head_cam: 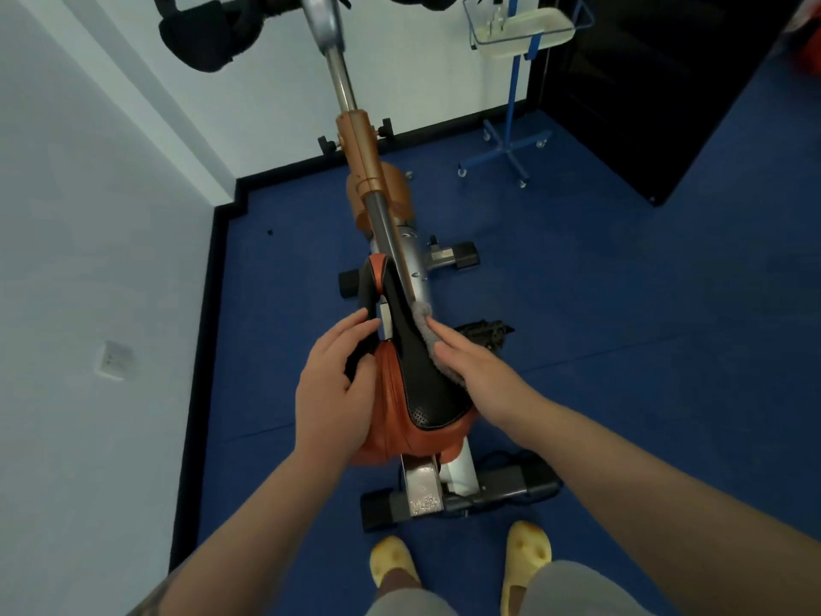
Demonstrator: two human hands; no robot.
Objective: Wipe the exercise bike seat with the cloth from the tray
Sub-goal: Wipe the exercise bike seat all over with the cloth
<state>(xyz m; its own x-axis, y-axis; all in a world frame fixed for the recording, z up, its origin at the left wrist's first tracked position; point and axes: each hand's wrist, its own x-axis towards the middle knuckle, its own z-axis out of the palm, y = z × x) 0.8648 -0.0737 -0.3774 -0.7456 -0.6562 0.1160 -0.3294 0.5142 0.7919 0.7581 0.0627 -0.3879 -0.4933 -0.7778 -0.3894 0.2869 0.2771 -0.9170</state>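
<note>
Seat (417, 375) of the exercise bike (386, 224) sits at the middle of the room, its long axis running near to far, the narrow nose pointing away toward the handlebars (209, 37) and the broad rear end nearest the person. Its top is smooth black with a patch of fine perforations at the wide end; orange leather-like panels with stitched seams wrap the sides and back.

A person's left hand (337, 389) grips the seat's left edge, fingers curled over the black rim and thumb on the orange panel. The right hand (471, 362) lies flat along the right edge, fingers straight and close together, pressing a fuzzy grey cloth (424, 324) against the side of the seat; the cloth's fluffy end sticks out beyond the fingertips.

Past the seat, a metal post rises from an orange frame sleeve. A white plastic tray (528, 35) rests on a blue wheeled stand (511, 144) at the far right, well apart from the bike. Blue flooring (622, 326) covers the room, edged by black skirting against white walls. Yellow slippers (395, 566) show at the near edge.
</note>
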